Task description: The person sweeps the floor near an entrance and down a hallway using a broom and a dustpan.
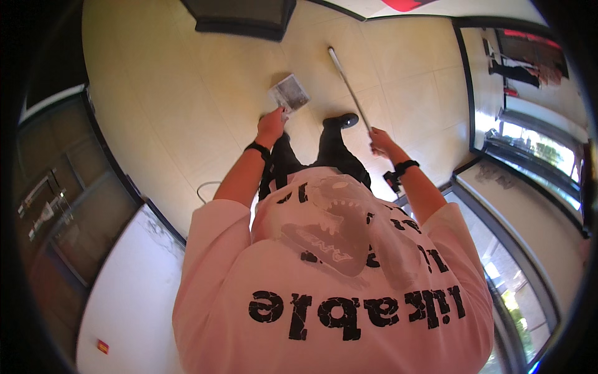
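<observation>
My left hand [272, 125] grips the handle end of a flat, square-bladed tool [290, 92] with a grey, smudged face, held above the beige tiled floor; its exact kind I cannot tell. My right hand [380, 141] is closed around a long, thin metal pole [348, 83]. From that hand the pole slants up and left in the picture, with a pale tip at its far end. Both wrists wear black bands. The tool and the pole are apart, one on either side of my black shoe [348, 120].
A dark block-like object [243, 18] stands on the floor ahead. A thin cable [205, 186] curves near my left side. Glass panels in dark frames [467, 89] line the right, with reflections in them. A white wall panel [135, 280] is at lower left.
</observation>
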Tool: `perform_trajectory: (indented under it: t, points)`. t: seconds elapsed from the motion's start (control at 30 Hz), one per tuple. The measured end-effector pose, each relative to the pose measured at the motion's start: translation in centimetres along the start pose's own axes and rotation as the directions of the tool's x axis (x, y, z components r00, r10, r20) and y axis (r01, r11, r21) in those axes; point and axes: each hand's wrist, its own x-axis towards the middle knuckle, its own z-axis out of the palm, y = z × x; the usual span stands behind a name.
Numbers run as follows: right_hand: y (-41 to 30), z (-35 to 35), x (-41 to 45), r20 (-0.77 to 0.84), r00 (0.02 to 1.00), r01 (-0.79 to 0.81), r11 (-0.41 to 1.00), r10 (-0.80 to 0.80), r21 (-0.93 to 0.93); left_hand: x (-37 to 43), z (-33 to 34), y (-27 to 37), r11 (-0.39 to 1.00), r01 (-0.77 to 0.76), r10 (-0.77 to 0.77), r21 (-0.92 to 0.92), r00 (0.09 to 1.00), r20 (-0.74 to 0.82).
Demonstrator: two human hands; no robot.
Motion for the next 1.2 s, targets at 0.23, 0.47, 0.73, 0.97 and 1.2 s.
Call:
perform_trajectory:
  t: [0.23, 0.47, 0.73, 0.97, 1.2]
  points:
    - [-2.7, 4.4, -3.5, 0.24, 0.968, -0.066, 0.997, 0.074, -0.042, -0.1, 0.2, 0.1, 0.993, 0.117, -0.118, 0.021, 0.99, 0.076]
    - [-3.2, -1.3, -8.3, 0.276, 0.956, -0.075, 0.994, 0.096, -0.085, -2.3, 0.5, -4.0, 0.991, 0.13, -0.131, -0.026, 0.991, -0.015]
    - [-3.0, -3.4, -4.4, 0.212, 0.976, -0.006, 0.969, 0.06, -0.247, -4.7, 0.7, -2.2, 0.991, 0.137, -0.137, 0.007, 0.99, -0.029]
    - [-4.8, 3.4, -1.8, 0.364, 0.928, 0.075, 0.912, 0.084, -0.402, -3.1, -0.1, -3.2, 0.968, 0.24, -0.236, 0.075, 0.97, -0.056]
    - [-3.4, -2.3, -5.5, 0.479, 0.875, -0.043, 0.996, 0.074, -0.076, -4.0, -2.7, -3.6, 0.969, 0.247, -0.248, 0.023, 0.968, 0.043]
